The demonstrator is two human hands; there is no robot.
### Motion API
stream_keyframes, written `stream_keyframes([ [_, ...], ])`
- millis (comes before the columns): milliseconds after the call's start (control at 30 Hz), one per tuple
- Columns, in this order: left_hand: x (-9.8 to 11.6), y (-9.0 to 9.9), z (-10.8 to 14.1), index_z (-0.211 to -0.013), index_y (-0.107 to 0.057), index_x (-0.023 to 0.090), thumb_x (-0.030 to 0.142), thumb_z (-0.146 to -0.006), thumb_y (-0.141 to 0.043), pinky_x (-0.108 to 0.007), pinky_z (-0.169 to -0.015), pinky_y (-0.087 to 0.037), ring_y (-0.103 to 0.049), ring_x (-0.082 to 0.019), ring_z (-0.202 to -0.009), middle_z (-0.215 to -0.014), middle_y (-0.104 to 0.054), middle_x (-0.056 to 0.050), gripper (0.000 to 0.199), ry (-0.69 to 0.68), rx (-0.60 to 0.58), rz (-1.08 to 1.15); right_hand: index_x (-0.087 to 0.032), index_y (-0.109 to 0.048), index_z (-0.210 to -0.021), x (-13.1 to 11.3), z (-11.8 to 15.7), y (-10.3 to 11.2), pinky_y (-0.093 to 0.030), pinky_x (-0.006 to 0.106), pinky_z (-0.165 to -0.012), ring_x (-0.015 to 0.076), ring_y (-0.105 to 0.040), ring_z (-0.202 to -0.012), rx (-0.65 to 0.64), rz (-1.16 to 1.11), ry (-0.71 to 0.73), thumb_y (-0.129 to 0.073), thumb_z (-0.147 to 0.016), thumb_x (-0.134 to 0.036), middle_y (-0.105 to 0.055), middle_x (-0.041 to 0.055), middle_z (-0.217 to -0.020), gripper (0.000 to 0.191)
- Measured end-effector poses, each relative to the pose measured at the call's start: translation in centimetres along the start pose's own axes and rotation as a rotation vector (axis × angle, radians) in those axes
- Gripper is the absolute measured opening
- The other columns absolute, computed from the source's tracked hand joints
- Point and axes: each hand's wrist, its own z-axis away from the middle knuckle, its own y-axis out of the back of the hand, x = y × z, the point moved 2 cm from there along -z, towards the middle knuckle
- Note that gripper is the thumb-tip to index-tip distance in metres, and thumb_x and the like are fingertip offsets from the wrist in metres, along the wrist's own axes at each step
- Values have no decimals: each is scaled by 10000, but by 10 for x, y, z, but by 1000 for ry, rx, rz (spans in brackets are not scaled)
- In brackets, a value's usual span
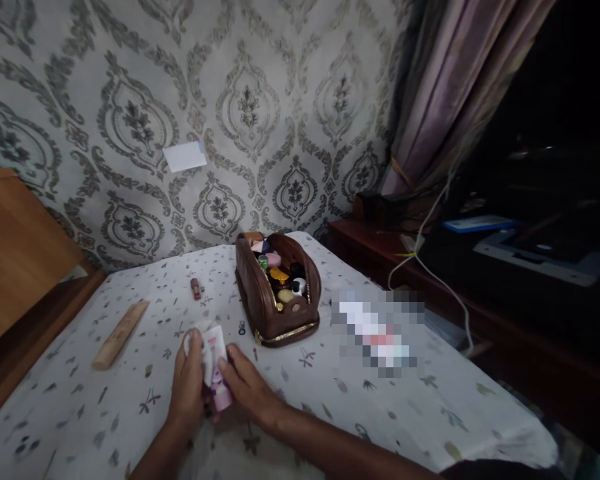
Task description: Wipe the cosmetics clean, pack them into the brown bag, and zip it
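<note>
A white squeeze tube (pixel 216 357) with purple print and a pink cap end is gripped by my right hand (pixel 250 390), thumb pressed on its face. Close against it, my left hand (pixel 187 377) curls around whitish things whose kind is partly hidden and blurred; a bit of pink shows below. Just beyond my hands stands a brown leather toiletry bag (pixel 260 300), unzipped at the top. Inside lie several bottles and caps, among them a white bottle with a black top (pixel 299 287), a yellow-orange item (pixel 279 275) and a green cap (pixel 263 263).
Left on the patterned white tablecloth (pixel 300 407) lies a tan tube or flat packet (pixel 121 335). A small dark red bottle (pixel 195 289) lies farther back. Right of the bag is a pixelated object (pixel 375 333). A white cable (pixel 445 293) hangs by the dark red furniture (pixel 360 250).
</note>
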Motion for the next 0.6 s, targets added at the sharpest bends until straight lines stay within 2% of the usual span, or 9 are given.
stream_keyframes([
  [67, -3, -3, 0, -1121, -595, 223, 673, -853, -517, -280, -602, -543, -681, -208, -797, -881, -686, -45, 530, -101, -20, -12, -228, -541, -971, -6, -1, 2, -426, 304, -841, 179, -518, -887, 31, 58, 46, -500, -927, -551, -554, 4, -908, 328],
  [100, -4, -4, 0, -1157, -588, 236, 653, -870, -511, -289, -724, -560, -679, -216, -944, -1017, -694, -60, 512, -139, -21, -27, -224, -534, -979, -8, -2, 2, -423, 303, -844, 179, -515, -891, 37, 69, 68, -486, -936, -540, -550, 5, -917, 323],
  [133, -6, -4, 0, -1194, -576, 249, 641, -885, -498, -296, -826, -550, -656, -217, -1056, -1128, -679, -64, 505, -162, -24, -38, -221, -528, -988, -9, -3, 3, -423, 301, -843, 179, -514, -897, 41, 68, 86, -473, -943, -530, -550, 5, -922, 317],
  [200, -8, -4, 1, -1252, -544, 266, 641, -898, -473, -313, -923, -523, -628, -216, -1138, -1222, -655, -60, 520, -164, -39, -27, -217, -527, -989, -11, -3, 3, -419, 297, -842, 179, -513, -905, 43, 56, 113, -473, -944, -520, -553, 6, -922, 311],
  [267, -7, -3, 2, -1237, -554, 252, 655, -883, -486, -326, -896, -535, -651, -223, -1086, -1169, -675, -64, 541, -142, -36, 24, -211, -535, -965, -10, -4, 3, -416, 290, -812, 171, -507, -868, 26, 19, 118, -507, -919, -532, -549, 1, -893, 325],
  [333, -4, -1, 2, -1128, -610, 212, 669, -840, -539, -327, -815, -557, -677, -236, -991, -1048, -703, -70, 545, -110, -12, 90, -202, -540, -930, -9, -5, 2, -409, 278, -755, 155, -494, -796, -21, -39, 98, -564, -872, -558, -534, -10, -844, 362],
  [467, 4, 5, -5, -892, -642, 166, 653, -759, -639, -303, -683, -560, -683, -217, -803, -840, -698, -46, 505, -55, 108, 212, -191, -548, -887, -4, -4, 0, -390, 248, -676, 135, -485, -741, -115, -119, 15, -651, -791, -591, -519, -17, -800, 424],
  [600, 2, 6, -12, -774, -597, 179, 587, -824, -602, -314, -652, -570, -631, -166, -567, -571, -581, 36, 411, 33, 91, 387, -198, -545, -891, 1, -6, 0, -427, 259, -629, 140, -528, -677, -93, -236, -73, -679, -742, -626, -544, -17, -787, 472],
])
